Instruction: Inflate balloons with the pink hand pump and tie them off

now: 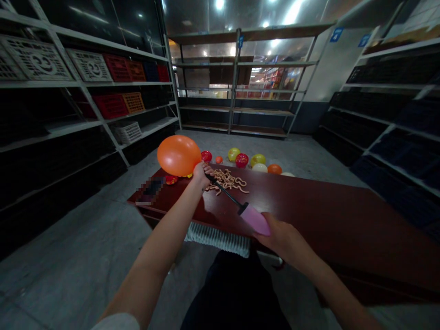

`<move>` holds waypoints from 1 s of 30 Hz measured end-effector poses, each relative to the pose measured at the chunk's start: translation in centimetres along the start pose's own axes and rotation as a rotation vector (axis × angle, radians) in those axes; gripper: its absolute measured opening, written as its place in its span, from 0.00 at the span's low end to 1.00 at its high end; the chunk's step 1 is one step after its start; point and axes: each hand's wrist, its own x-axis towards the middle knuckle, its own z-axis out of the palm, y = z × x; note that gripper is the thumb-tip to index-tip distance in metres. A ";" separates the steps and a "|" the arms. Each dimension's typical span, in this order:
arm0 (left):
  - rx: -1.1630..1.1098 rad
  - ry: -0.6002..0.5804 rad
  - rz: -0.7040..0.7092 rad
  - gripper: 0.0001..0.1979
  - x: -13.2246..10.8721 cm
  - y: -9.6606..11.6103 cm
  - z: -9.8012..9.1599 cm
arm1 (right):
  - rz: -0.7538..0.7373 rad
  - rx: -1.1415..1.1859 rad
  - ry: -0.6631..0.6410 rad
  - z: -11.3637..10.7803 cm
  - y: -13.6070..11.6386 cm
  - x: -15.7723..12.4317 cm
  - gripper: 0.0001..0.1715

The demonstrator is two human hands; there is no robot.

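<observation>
An inflated orange balloon [178, 155] sits at the front end of a hand pump. My left hand [202, 174] is closed around the balloon's neck where it meets the pump's nozzle; the neck itself is hidden by the fingers. The balloon pump [255, 219] has a pink barrel and a thin black rod, drawn out toward the left hand. Its pink barrel is gripped by my right hand [280, 236], close above the table's near edge. Beneath the rod, a heap of tan, twisted strips [227, 180] lies on the dark red table [292, 201].
At the table's left end lie a blurred-out dark object [150, 190] and a small red item [171, 180]. Beyond the far edge, red [242, 160], yellow, white and orange balloons rest on the floor. Shelves with crates [115, 68] stand left; more racks stand behind and right.
</observation>
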 end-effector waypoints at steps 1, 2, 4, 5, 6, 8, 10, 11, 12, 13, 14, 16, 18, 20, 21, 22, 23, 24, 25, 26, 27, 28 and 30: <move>-0.002 -0.001 -0.052 0.20 0.0 0.3 0.3 | 0.053 0.202 -0.087 0.2 -1.0 -0.5 0.19; -0.008 0.003 -0.115 0.21 0.0 0.4 0.6 | 0.118 0.450 -0.224 0.5 -1.9 -0.8 0.19; -0.019 0.007 -0.210 0.22 -0.1 0.6 1.1 | 0.241 0.909 -0.435 0.7 -3.6 -1.1 0.23; -0.026 0.003 -0.242 0.22 -0.1 0.5 1.2 | 0.253 1.085 -0.493 0.7 -4.3 -1.0 0.24; -0.040 -0.003 -0.274 0.22 -0.2 0.4 1.3 | 0.261 1.216 -0.524 0.6 -4.9 -0.8 0.24; -0.088 -0.019 -0.334 0.22 -0.4 -0.2 1.6 | 0.251 1.378 -0.542 0.3 -5.7 0.3 0.24; -0.137 -0.035 -0.387 0.23 -0.7 -1.1 1.9 | 0.251 1.463 -0.545 0.1 -6.3 1.8 0.22; -0.147 -0.041 -0.405 0.23 -0.9 -1.5 2.1 | 0.259 1.492 -0.547 0.0 -6.4 2.6 0.22; -0.148 -0.045 -0.411 0.24 -1.0 -2.0 2.4 | 0.275 1.514 -0.547 -0.1 -6.6 3.4 0.22; -0.144 -0.049 -0.412 0.24 -1.2 -2.3 2.7 | 0.294 1.535 -0.557 -0.1 -6.6 4.1 0.23; -0.137 -0.051 -0.409 0.23 -1.3 -2.6 3.0 | 0.308 1.551 -0.563 -0.1 -6.7 4.6 0.24; -0.119 -0.052 -0.383 0.23 -1.4 -2.9 3.5 | 0.328 1.568 -0.569 -0.1 -6.6 5.1 0.24; -0.086 -0.052 -0.370 0.23 -1.5 -2.9 3.9 | 0.321 1.548 -0.544 -0.1 -6.4 4.9 0.22; -0.051 -0.049 -0.372 0.23 -1.6 -2.9 4.2 | 0.300 1.487 -0.505 -0.3 -6.0 4.3 0.21; -0.040 -0.047 -0.374 0.23 -1.6 -2.8 4.3 | 0.287 1.445 -0.481 -0.3 -5.7 3.9 0.21; -0.035 -0.043 -0.373 0.23 -1.5 -2.8 4.4 | 0.272 1.401 -0.460 -0.4 -5.3 3.4 0.21; -0.037 -0.039 -0.365 0.23 -1.4 -2.6 4.4 | 0.261 1.351 -0.444 -0.4 -4.8 3.1 0.22; -0.043 -0.034 -0.352 0.22 -1.3 -2.4 4.5 | 0.254 1.292 -0.439 -0.5 -4.3 2.8 0.23; -0.050 -0.030 -0.339 0.22 -1.2 -2.1 4.5 | 0.244 1.222 -0.440 -0.6 -3.7 2.6 0.24; -0.055 -0.025 -0.327 0.22 -1.0 -1.8 4.4 | 0.231 1.128 -0.438 -0.7 -3.0 2.4 0.25; -0.061 -0.018 -0.308 0.22 -0.7 -1.3 4.3 | 0.209 0.999 -0.426 -0.9 -2.3 2.4 0.26; -0.068 -0.006 -0.278 0.22 -0.5 -0.9 4.2 | 0.173 0.841 -0.391 -1.2 -1.6 2.5 0.27; -0.092 0.043 -0.176 0.22 0.0 0.0 4.0 | 0.056 0.387 -0.208 -2.1 -0.2 2.8 0.29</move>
